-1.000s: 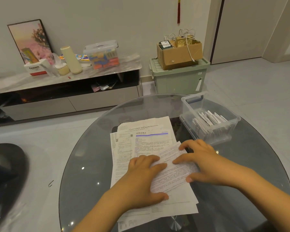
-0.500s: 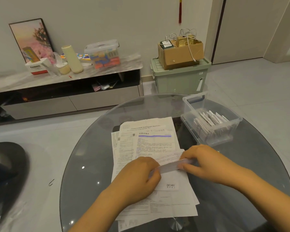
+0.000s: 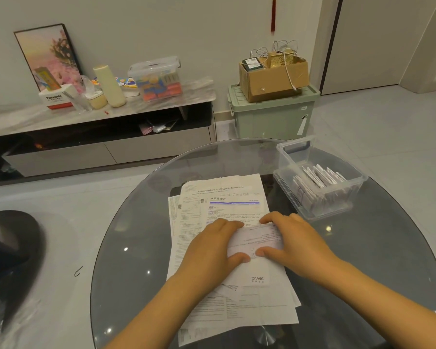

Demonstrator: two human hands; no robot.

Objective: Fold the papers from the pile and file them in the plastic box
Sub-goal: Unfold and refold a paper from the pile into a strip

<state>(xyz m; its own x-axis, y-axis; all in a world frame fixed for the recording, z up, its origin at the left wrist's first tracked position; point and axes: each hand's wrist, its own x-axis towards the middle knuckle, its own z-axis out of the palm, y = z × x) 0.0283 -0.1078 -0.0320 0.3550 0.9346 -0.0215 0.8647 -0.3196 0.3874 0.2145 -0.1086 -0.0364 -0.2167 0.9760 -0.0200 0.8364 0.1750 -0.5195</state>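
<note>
Both hands press flat on folded white paper strip (image 3: 256,239), long axis left-right, atop pile; clear plastic box (image 3: 320,182) at table's far-right edge, right hand (image 3: 293,241) nearer than left hand (image 3: 212,250).

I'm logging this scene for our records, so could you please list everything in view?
folded paper: one, white, on the pile, under both hands
paper pile: several printed sheets, white, table centre
plastic box: one, clear, table right, holding folded papers
glass table: one, round, grey
storage bin: one, green, floor, under cardboard box
TV console: one, grey, by wall
left hand: pressing the folded paper
right hand: pressing the folded paper
</note>
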